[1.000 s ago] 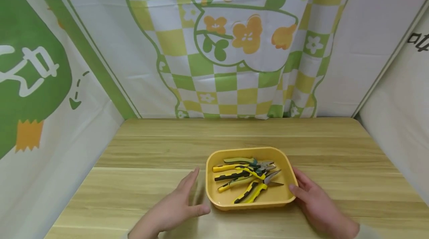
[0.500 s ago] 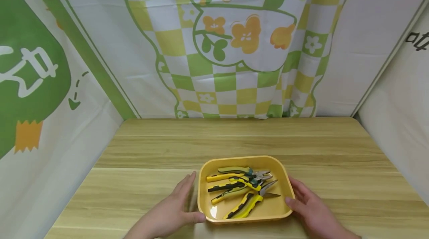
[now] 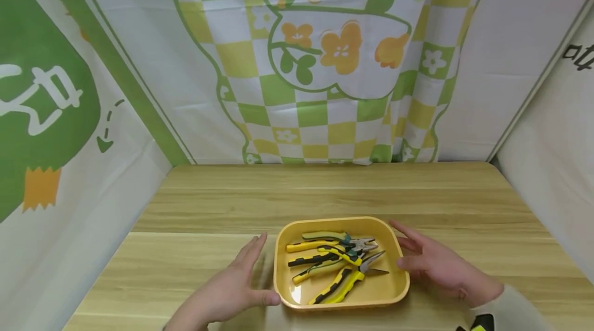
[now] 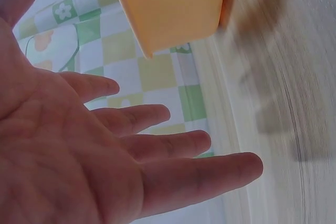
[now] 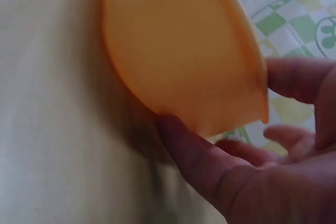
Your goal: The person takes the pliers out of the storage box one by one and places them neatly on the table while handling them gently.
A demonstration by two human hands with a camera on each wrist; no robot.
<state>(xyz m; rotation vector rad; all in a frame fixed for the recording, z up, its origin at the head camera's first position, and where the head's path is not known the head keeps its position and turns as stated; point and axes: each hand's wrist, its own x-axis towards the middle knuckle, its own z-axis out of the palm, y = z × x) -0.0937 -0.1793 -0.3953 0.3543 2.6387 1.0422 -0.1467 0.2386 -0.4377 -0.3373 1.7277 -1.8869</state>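
Note:
A yellow plastic tray [image 3: 297,228] stands on the table in the head view. Several pliers with yellow, black and green handles lie jumbled in it, including a yellow-and-black pair of needle-nose pliers [image 3: 345,282] nearest the front. My left hand [image 3: 227,287] is beside the tray's left wall, fingers straight and spread, thumb at the front left corner. The left wrist view shows that palm [image 4: 63,145] with nothing in it, apart from the tray. At the right end my right hand [image 3: 433,264] has loosely extended fingers, with fingertips right at the tray's wall and rim in the right wrist view.
The wooden table [image 3: 209,202] stretches behind and to both sides of the tray. A patterned curtain [image 3: 320,135] hangs along its back edge, with white printed cloth [image 3: 139,181] at the left. A black-and-yellow item [image 3: 482,322] shows by the right sleeve.
The tray came toward the front and slightly left, then stopped. My right hand has loosened, its fingers now straighter. My left hand has drawn slightly left, away from the tray.

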